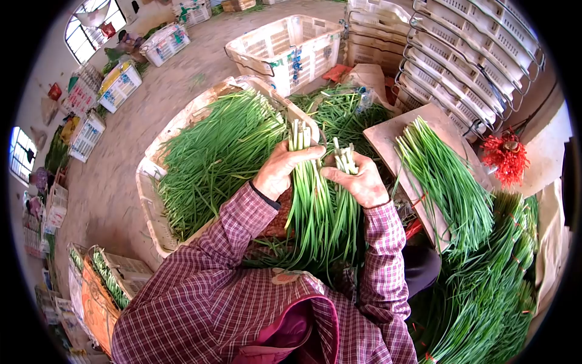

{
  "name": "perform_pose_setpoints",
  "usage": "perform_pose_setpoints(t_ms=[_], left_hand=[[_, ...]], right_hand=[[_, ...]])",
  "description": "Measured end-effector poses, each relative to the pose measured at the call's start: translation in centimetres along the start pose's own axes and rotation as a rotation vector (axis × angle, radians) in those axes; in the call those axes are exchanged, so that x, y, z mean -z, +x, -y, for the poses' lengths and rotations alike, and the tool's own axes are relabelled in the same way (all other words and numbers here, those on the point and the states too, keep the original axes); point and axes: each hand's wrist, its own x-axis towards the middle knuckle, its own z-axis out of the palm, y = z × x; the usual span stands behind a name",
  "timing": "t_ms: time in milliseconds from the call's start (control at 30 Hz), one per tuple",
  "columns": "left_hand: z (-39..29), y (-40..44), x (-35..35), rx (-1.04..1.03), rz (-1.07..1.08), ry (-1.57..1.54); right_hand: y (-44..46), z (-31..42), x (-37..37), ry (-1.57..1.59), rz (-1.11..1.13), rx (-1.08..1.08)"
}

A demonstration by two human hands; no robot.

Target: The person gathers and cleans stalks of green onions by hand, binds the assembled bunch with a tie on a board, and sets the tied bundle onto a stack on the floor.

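Observation:
My left hand (280, 168) is closed round a bunch of garlic chives (308, 197), its pale cut ends pointing up and the green leaves hanging down. Close beside it, my right hand (362, 182) grips a smaller bunch of chives (346, 219) by the white ends. The leaves of both bunches hang side by side over my lap. To the left, a white plastic crate (148, 193) holds a large heap of loose chives (212, 151). On my right, a board (388, 134) carries a pile of chives (445, 182) with their pale ends toward the back.
Red-banded chive bundles (485, 291) are heaped at lower right. A bunch of red ties (505, 159) hangs at the right. Stacked white crates (467, 60) stand behind the board, and another crate (285, 51) sits ahead. More loose chives (345, 115) lie beyond my hands.

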Motion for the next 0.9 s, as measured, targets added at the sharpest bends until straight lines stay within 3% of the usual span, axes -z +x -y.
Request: perform_pose_setpoints(t_ms=[67, 367, 633, 900], left_hand=[[0.3, 0.3, 0.0, -0.087, 0.037, -0.009], [-0.8, 0.7, 1.7, -0.017, 0.079, 0.074], [-0.4, 1.0, 1.1, -0.064, 0.262, 0.252], [-1.6, 0.5, 1.3, 0.014, 0.246, 0.256]], right_hand=[[0.1, 0.6, -0.4, -0.074, 0.025, -0.026], [0.0, 0.1, 1.4, 0.197, -0.012, -0.075], [0.2, 0.4, 0.9, 0.157, -0.011, -0.007], [0.0, 0.9, 1.6, 0.017, -0.025, -0.036]])
